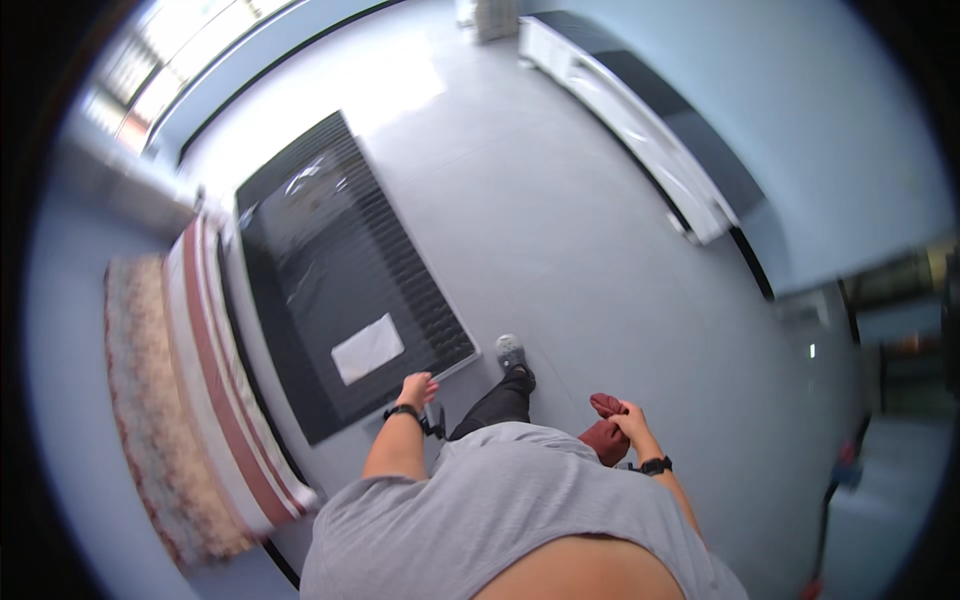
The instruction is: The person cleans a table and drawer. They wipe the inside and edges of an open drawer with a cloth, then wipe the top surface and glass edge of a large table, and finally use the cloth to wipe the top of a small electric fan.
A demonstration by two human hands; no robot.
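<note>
My right hand (631, 420) grips a bunched dark red cloth (604, 442), held out at the right side of my grey shirt. Part of the cloth hangs below my fingers and is partly hidden by the shirt. My left hand (418, 390) is out in front on the left with its fingers loosely bent and apart, and I see nothing in it. It is nearest the front edge of a low table with a glossy black top (315, 300); whether it touches the edge I cannot tell. A white rectangular sheet (367, 349) lies on that top.
Along the left wall stands a long seat with a striped cover (225, 397) and a mottled patterned cloth (150, 405). A white low cabinet (630, 120) with a dark top lines the right wall. Grey floor (570, 247) runs between. A doorway area at right is blurred.
</note>
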